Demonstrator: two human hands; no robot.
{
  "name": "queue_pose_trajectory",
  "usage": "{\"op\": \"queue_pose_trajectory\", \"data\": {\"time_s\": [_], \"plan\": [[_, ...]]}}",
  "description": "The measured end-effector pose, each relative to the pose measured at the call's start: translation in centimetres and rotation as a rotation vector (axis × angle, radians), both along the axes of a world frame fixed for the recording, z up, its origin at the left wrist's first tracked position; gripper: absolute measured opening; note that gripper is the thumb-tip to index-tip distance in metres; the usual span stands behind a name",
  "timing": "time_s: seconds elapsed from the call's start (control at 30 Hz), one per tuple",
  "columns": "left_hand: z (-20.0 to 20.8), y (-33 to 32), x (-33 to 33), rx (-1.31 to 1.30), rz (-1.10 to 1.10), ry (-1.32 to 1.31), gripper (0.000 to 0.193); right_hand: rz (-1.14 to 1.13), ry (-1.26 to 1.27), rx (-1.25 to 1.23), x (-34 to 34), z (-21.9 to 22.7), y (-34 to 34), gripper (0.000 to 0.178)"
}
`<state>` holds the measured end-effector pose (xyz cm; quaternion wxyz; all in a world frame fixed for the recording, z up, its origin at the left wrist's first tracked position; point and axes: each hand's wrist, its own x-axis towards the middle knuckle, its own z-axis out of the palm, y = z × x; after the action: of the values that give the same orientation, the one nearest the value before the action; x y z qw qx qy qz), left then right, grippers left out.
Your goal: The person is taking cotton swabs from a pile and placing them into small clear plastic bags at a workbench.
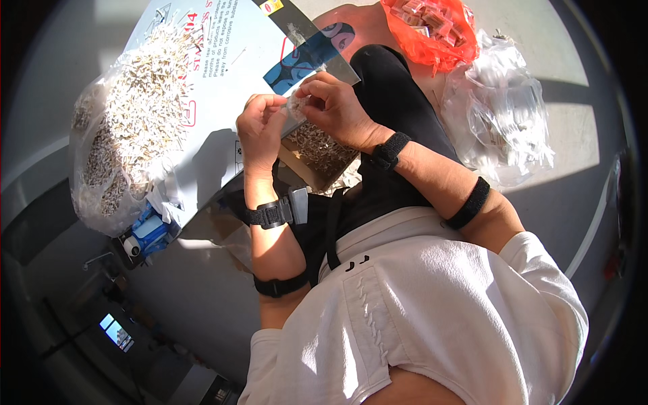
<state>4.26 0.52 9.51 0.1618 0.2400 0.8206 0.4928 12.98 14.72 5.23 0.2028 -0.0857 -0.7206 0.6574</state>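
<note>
My left hand (260,128) and my right hand (336,111) meet over the near edge of a light blue printed board (229,81). Between their pinched fingertips is a small clear plastic bag (295,108); its contents are too small to tell. Just below the hands, a cardboard box (297,162) holds many tiny whitish and brown stick-like pieces (320,150). A large heap of similar pieces (145,101) spreads over the board's left side, partly inside a big clear plastic bag (88,169).
An open red plastic bag (403,50) with small packets (432,19) stands beyond my right knee. Right of it lies a clear bag (499,115) of whitish, see-through items. A dark blue translucent sheet (307,61) lies on the board. A blue-and-white package (148,229) sits at the left corner.
</note>
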Motion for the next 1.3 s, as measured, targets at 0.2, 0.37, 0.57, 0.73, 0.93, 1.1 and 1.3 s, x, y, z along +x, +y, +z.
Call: {"op": "queue_pose_trajectory", "data": {"time_s": [0.2, 0.37, 0.57, 0.73, 0.93, 1.1, 1.3], "plan": [[-0.3, 0.0, 0.2, -0.066, 0.035, 0.098, 0.008, 0.008, -0.003, -0.008, 0.0, 0.1, 0.0, 0.017], [-0.2, 0.5, 0.3, -0.151, 0.002, 0.208, 0.009, 0.014, 0.002, -0.007, -0.1, 0.1, -0.1, 0.018], [0.8, 1.4, 1.0, -0.255, -0.051, 0.403, 0.01, 0.011, 0.024, -0.043, -0.1, -0.2, -0.1, 0.017], [0.5, 1.5, 0.7, -0.26, -0.052, 0.423, 0.005, 0.006, 0.025, -0.023, -0.2, -0.4, -0.2, 0.017], [0.3, 1.0, 0.6, -0.164, 0.057, 0.249, 0.003, 0.013, 0.02, -0.029, -0.1, -0.2, -0.1, 0.018], [0.8, 0.8, 0.8, -0.092, 0.122, 0.193, 0.004, 0.041, -0.023, 0.01, 0.0, -0.2, -0.1, 0.022], [1.7, 0.9, 1.2, -0.029, 0.167, 0.318, 0.003, 0.045, -0.025, -0.001, 0.0, -0.3, -0.2, 0.021]]}}
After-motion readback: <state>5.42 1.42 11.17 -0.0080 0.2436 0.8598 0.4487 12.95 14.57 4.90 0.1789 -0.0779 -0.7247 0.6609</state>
